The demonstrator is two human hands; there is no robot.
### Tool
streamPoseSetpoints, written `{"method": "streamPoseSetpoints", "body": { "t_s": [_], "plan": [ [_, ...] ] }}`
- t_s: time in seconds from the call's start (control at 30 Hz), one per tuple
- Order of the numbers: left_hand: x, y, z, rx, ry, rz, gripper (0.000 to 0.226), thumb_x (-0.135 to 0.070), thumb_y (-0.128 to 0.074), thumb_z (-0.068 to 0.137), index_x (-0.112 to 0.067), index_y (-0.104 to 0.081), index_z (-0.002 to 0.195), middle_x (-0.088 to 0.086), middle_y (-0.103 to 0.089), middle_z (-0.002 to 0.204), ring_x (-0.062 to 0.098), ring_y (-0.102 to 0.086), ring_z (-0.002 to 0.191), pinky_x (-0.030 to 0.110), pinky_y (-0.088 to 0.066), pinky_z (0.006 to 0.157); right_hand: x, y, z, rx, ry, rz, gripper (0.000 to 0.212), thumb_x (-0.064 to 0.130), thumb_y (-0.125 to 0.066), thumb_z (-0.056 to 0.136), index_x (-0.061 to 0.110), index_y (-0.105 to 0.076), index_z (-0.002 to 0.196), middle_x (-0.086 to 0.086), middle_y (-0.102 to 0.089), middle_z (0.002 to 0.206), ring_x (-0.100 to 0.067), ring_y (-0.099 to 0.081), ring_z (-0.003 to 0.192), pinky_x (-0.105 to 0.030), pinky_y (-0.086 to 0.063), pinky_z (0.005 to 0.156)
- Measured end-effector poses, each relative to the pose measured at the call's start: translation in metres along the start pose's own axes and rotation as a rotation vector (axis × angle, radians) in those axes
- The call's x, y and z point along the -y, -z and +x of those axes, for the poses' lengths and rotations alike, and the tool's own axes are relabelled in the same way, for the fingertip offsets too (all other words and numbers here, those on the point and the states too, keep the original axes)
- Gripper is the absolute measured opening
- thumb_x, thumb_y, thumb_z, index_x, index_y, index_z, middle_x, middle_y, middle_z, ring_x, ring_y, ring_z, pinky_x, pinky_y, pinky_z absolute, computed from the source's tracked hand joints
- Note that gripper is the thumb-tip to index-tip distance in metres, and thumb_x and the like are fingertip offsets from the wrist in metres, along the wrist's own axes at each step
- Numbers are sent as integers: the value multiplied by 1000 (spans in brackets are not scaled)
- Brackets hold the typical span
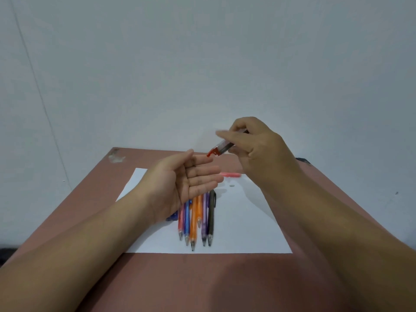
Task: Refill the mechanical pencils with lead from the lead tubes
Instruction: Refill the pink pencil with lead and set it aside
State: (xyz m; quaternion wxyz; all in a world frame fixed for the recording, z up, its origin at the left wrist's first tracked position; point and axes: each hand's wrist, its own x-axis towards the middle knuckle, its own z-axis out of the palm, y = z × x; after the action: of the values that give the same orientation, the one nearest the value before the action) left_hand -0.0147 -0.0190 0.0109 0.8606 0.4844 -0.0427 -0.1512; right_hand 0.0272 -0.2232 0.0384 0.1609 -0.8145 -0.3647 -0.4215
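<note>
The lead tube is held in the air above the far part of the table, gripped by the right hand with fingers curled round its upper end. It is tilted so its red-capped mouth points down and to the left, just beside the fingertips of the left hand. That hand is flat and open, palm up, holding nothing; it seems placed there as a catching surface, so leads shaken from the tube land on skin rather than roll away. The tube looks like a small clear case with a dark bundle inside and a red end piece; the right index finger is blurred, so whether any lead is coming out cannot be told. Beneath the left hand, the mechanical pencils lie side by side on a white sheet of paper, tips toward the person, in pink, blue, orange, purple and black. A pink pencil lies apart, near a small grey bit.
</note>
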Motion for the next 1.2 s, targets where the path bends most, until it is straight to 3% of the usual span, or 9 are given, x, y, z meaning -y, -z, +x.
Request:
{"method": "streamPoseSetpoints", "body": {
  "t_s": [0.1, 0.23, 0.3, 0.43, 0.73, 0.8, 0.97, 1.1, 1.2],
  "plan": [
    [-1, 1, 0, 6, -6, -22, 49, -33, -37, 107, 5, -58, 130, 27, -69, 121, 41, -68, 112, 43, -56, 93, 3, 9, 5, 59, -42, -50, 82, -4, -66, 91, 33, -34, 157, 2, -56, 106, -18, -60, 83, -32, -58, 73],
    [-2, 1, -1, 19, -8, -56, 50, -34, -38, 107, 6, -56, 131, 28, -68, 122, 42, -68, 112, 44, -56, 94, 8, 13, 6, 103, -63, -74, 93, 1, -66, 93, 40, -15, 160, 1, -55, 104, -21, -59, 78, -38, -58, 69],
    [-3, -1, -2, 30, -1, -68, 51, -34, -38, 107, 7, -55, 132, 28, -67, 122, 42, -67, 113, 46, -55, 95, 7, 11, 6, 99, -80, -62, 88, 2, -65, 93, 38, -20, 160, 0, -56, 104, -20, -59, 78, -37, -58, 68],
    [-3, -2, -4, 51, 25, -66, 51, -35, -38, 107, 6, -55, 131, 28, -67, 122, 42, -67, 114, 48, -54, 95, 2, 2, 1, 57, 27, -29, 39, 1, -68, 91, 18, -71, 125, -2, -63, 113, -24, -66, 88, -41, -59, 68],
    [-5, -1, -5, 59, 26, -77, 53, -37, -37, 107, 7, -56, 130, 28, -68, 121, 41, -68, 113, 47, -54, 96, 9, 9, 7, 143, -16, -116, 84, 7, -62, 95, 34, -18, 161, -1, -56, 106, -23, -60, 77, -41, -59, 66],
    [-4, -1, -5, 57, 28, -78, 53, -37, -38, 107, 7, -56, 130, 28, -68, 121, 41, -68, 113, 47, -53, 97, 8, 8, 6, 133, -16, -134, 82, 6, -63, 95, 33, -22, 161, -1, -57, 106, -23, -60, 76, -39, -59, 65],
    [-4, 2, -3, 38, 12, -88, 51, -36, -37, 107, 7, -55, 129, 31, -67, 120, 43, -67, 113, 48, -54, 96, -1, 3, 3, 164, 75, -126, 50, -1, -71, 89, 23, -65, 133, -2, -60, 118, -28, -66, 87, -42, -59, 61],
    [-4, 1, -4, 20, -5, -83, 50, -35, -38, 107, 6, -59, 124, 30, -68, 118, 42, -68, 112, 48, -54, 96, 5, 6, 5, 205, 35, -129, 89, 2, -67, 92, 39, -21, 159, 0, -56, 108, -26, -60, 76, -44, -57, 58],
    [-4, 1, -4, 13, -22, -91, 49, -35, -39, 107, 6, -61, 124, 30, -68, 119, 41, -68, 112, 48, -53, 97, 8, 9, 5, 179, 22, -119, 90, 7, -62, 95, 42, -10, 159, 1, -55, 104, -28, -59, 74, -45, -56, 59]
  ]
}}
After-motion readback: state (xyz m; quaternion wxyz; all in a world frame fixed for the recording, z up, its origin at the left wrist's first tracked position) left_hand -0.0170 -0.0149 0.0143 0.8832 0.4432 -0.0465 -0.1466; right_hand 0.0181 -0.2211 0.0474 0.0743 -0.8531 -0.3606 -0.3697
